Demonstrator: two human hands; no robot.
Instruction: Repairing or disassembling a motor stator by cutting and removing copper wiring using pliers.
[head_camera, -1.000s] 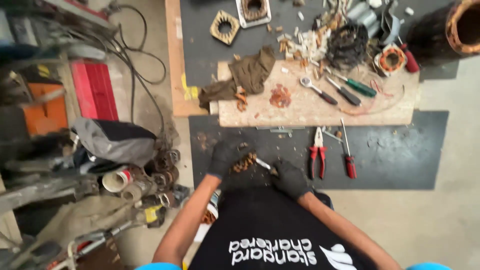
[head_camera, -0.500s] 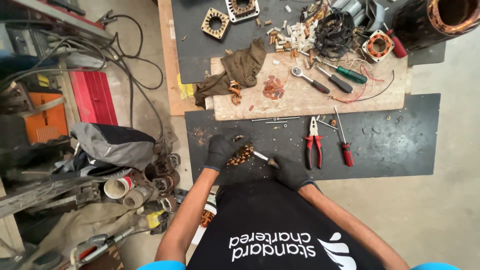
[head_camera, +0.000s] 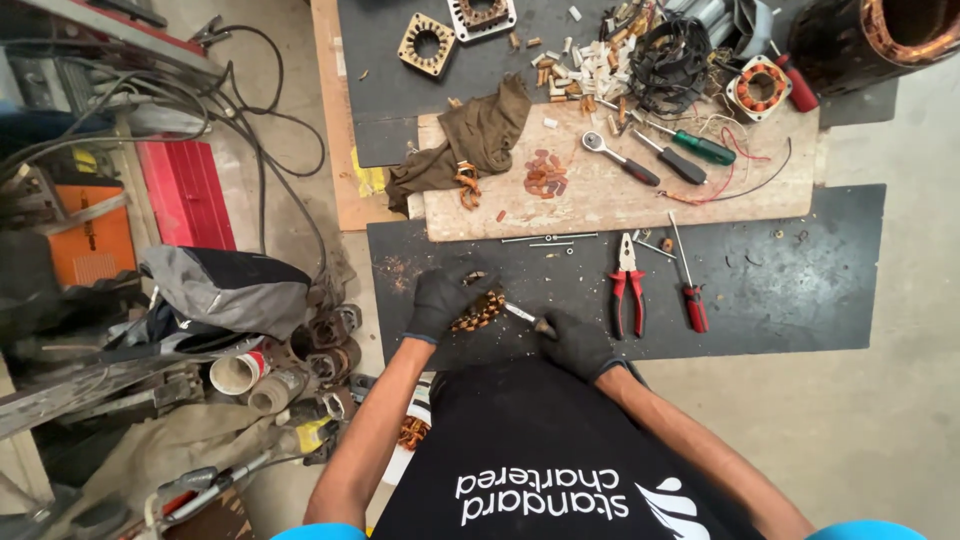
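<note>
Head view, lower centre: black-gloved left hand (head_camera: 440, 300) clamped over a small copper-wound coil piece (head_camera: 478, 311), which lies on the black rubber mat (head_camera: 800, 290) just right of its fingers; black-gloved right hand (head_camera: 575, 343) closed around a thin metal tool (head_camera: 522, 314) whose tip touches the coil. Right of the hands on the mat lie red-handled pliers (head_camera: 627, 285) and a red-handled screwdriver (head_camera: 688, 280), with a wooden board (head_camera: 620, 205) above carrying an olive rag (head_camera: 480, 140) and a ratchet wrench (head_camera: 620, 158); concrete floor, cables and clutter fill the left of frame.
</note>
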